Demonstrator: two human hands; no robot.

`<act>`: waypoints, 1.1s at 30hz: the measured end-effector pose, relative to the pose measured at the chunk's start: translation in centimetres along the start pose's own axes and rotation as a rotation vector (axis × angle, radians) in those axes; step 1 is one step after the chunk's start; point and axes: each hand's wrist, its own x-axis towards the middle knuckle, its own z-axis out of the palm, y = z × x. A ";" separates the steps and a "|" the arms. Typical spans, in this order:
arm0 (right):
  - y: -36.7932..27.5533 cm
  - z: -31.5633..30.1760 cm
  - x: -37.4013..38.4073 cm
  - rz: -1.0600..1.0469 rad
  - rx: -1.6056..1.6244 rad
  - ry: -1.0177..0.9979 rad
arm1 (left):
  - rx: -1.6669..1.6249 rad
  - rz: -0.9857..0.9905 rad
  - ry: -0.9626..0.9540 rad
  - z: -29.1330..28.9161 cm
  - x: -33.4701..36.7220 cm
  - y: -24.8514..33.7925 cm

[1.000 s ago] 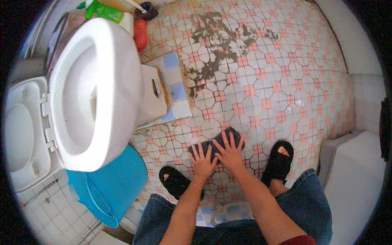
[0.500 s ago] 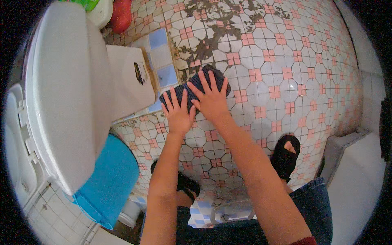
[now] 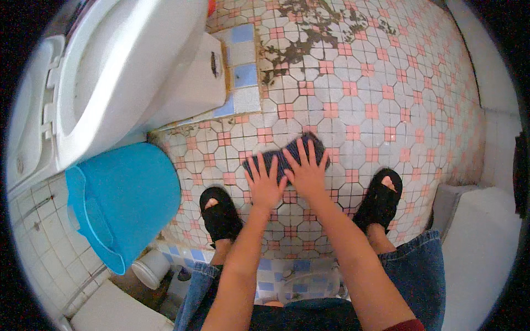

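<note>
Both my hands lie flat on a folded dark blue ribbed cloth (image 3: 281, 165), which rests on the tiled floor (image 3: 381, 132) between my feet. My left hand (image 3: 266, 185) covers the left part of the cloth with its fingers spread. Over the right part, my right hand (image 3: 307, 172) presses down, its fingers also apart and pointing away from me. The thumbs nearly meet in the middle. Pink and white tiles beneath look wet and shiny. Dark grime (image 3: 303, 47) marks the floor farther away.
A white toilet (image 3: 182, 77) stands at the upper left on a blue-and-white tiled base (image 3: 243, 76). Below it is a blue plastic bin (image 3: 132, 193). My black sandals, left (image 3: 219, 215) and right (image 3: 381, 198), flank my arms. A white boxy object (image 3: 480, 243) stands at the right.
Both hands and the cloth have come back toward me and slightly right, away from the toilet base. The view has shifted, showing more of the bin and my left sandal.
</note>
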 end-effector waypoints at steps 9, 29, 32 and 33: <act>-1.6 0.4 -2.5 -0.043 -0.078 -0.148 | -0.081 0.055 -0.057 -0.4 -3.0 -1.8; -4.3 2.5 10.1 -0.103 -0.063 0.059 | -0.004 0.053 0.135 -2.1 7.5 -8.3; -5.0 1.7 5.9 -0.081 -0.056 -0.021 | -0.020 0.061 0.099 -1.8 3.6 -7.5; -5.0 1.9 4.3 -0.077 -0.058 -0.037 | -0.027 0.060 0.066 -1.7 2.2 -7.1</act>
